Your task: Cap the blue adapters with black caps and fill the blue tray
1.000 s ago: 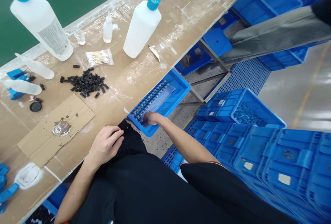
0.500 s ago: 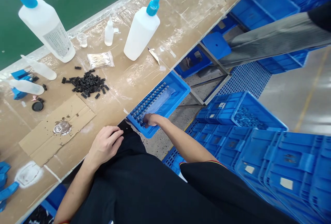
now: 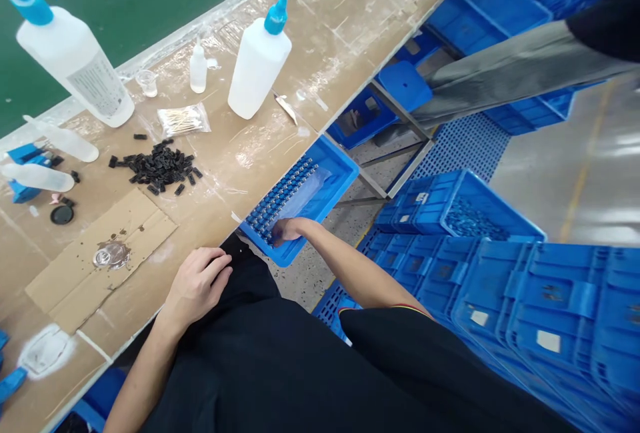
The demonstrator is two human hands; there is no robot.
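Reaching into the blue bin (image 3: 337, 168), the right hand (image 3: 290, 229) sits by the rows of small parts (image 3: 283, 196); its hidden fingertips leave its grip untold. Well apart, the left hand (image 3: 197, 286) rests loosely half-open at the workbench (image 3: 235, 166) edge. Bare workbench separates bin and black pieces (image 3: 160, 165). Both hands hold their earlier places; the view has shifted slightly.

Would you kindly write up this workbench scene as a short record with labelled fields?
Right hand: inside the blue tray, at the rows of small parts; grip unclear
Left hand: palm down, by the near edge of the bench; no object visible in it
On bench: black pieces, cotton-swab packet, spotted cardboard, blue-capped bottles
Right side: stacked blue crates
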